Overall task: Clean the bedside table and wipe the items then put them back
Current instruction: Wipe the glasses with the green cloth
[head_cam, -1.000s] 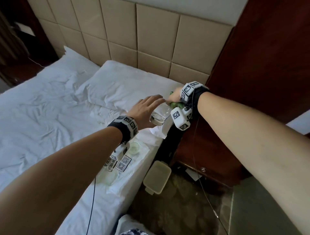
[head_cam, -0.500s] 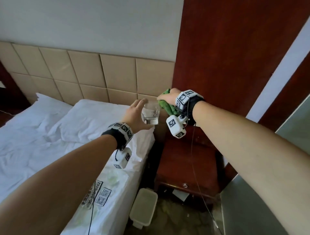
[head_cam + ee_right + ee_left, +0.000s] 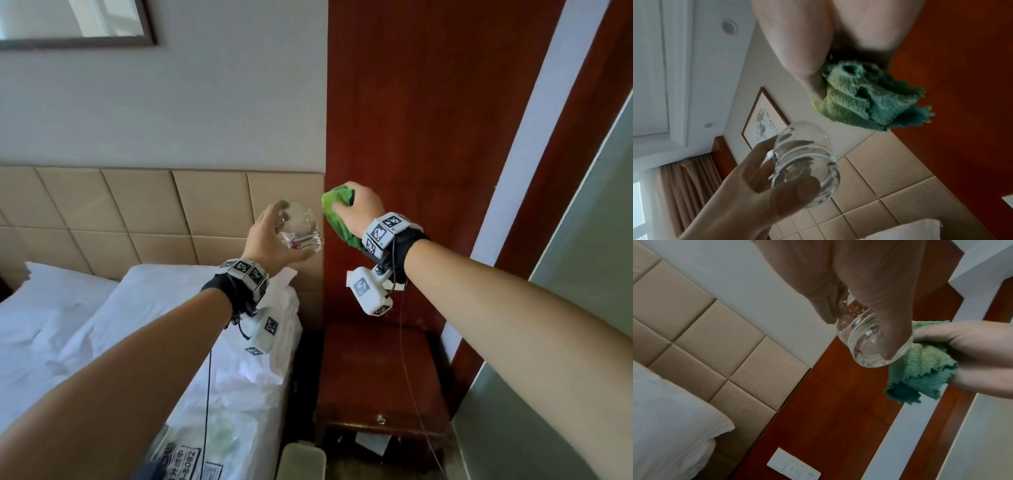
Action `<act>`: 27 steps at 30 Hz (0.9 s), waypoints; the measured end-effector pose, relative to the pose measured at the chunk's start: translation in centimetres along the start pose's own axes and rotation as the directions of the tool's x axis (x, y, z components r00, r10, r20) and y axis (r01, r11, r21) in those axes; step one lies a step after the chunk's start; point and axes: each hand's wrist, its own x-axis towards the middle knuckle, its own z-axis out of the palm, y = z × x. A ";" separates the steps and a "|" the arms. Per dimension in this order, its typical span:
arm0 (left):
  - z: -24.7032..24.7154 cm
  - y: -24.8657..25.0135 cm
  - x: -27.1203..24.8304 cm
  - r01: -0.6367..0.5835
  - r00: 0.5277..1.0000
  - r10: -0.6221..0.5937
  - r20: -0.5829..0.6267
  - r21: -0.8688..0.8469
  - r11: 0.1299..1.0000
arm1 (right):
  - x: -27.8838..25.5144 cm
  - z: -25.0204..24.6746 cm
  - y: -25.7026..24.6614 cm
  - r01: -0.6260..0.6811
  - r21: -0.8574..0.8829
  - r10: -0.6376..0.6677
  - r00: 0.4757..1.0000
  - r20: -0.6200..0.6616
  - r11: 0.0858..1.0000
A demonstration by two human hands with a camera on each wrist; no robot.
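Note:
My left hand (image 3: 270, 236) grips a clear drinking glass (image 3: 301, 229) held up in front of the headboard, fingers on one side and thumb on the other; the glass (image 3: 873, 340) (image 3: 805, 164) tilts a little. Just to its right, my right hand (image 3: 359, 209) clutches a bunched green cloth (image 3: 337, 212) (image 3: 863, 100) (image 3: 920, 369), close beside the glass but apart from it. The dark red wooden bedside table (image 3: 376, 370) stands below both hands with its top bare, a small knob on its drawer front.
The bed (image 3: 102, 325) with white pillows lies at the left, with a clear plastic sheet and a small item near its edge. A pale bin (image 3: 303, 462) stands on the floor between bed and table. A wall switch plate (image 3: 793, 467) sits on the wood panel.
Both hands have risen from low over the bed's edge to headboard height. The cloth, which was against the glass, is now a short way to its right.

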 end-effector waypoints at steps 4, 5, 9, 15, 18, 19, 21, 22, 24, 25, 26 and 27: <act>-0.8 1.2 1.6 -0.082 0.994 0.084 0.070 -0.028 0.996 | 0.2 -0.7 -1.2 0.096 -0.023 -0.098 0.986 -0.137 0.995; -1.0 1.5 1.9 -0.107 0.990 0.109 0.087 -0.020 0.994 | 0.1 -0.9 -1.6 0.125 -0.016 -0.126 0.978 -0.165 0.992; -1.3 2.4 3.1 -0.173 0.975 0.174 0.137 -0.020 0.985 | -0.5 -1.4 -2.5 0.207 0.020 -0.199 0.960 -0.197 0.978; -1.3 3.4 4.2 -0.180 0.971 0.190 0.146 -0.079 0.981 | -1.7 -2.1 -3.0 0.227 0.025 -0.217 0.954 -0.206 0.974; -1.4 4.4 4.3 -0.201 0.967 0.212 0.144 -0.083 0.976 | -2.3 -2.8 -3.3 0.217 0.012 -0.209 0.951 -0.228 0.976; -1.4 4.7 4.3 -0.208 0.965 0.218 0.142 -0.084 0.975 | -2.4 -3.0 -3.3 0.217 0.001 -0.210 0.948 -0.241 0.976; -1.5 5.5 4.4 -0.214 0.964 0.226 0.144 -0.093 0.972 | -2.5 -3.4 -3.3 0.224 -0.029 -0.224 0.937 -0.268 0.974; -1.5 5.8 4.5 -0.209 0.964 0.223 0.147 -0.102 0.973 | -2.6 -3.6 -3.4 0.232 -0.045 -0.235 0.932 -0.278 0.972; -1.4 6.2 4.7 -0.178 0.970 0.197 0.145 -0.134 0.975 | -2.8 -3.9 -3.6 0.253 -0.081 -0.266 0.924 -0.276 0.964; -1.5 6.4 4.8 -0.151 0.976 0.173 0.132 -0.160 0.976 | -3.0 -4.0 -3.8 0.263 -0.109 -0.283 0.922 -0.265 0.959; -1.5 6.5 5.0 -0.122 0.982 0.146 0.118 -0.189 0.974 | -3.2 -4.1 -4.0 0.266 -0.139 -0.294 0.922 -0.252 0.954; -1.5 6.6 5.1 -0.098 0.987 0.123 0.106 -0.212 0.972 | -3.5 -4.1 -4.1 0.265 -0.167 -0.299 0.924 -0.239 0.950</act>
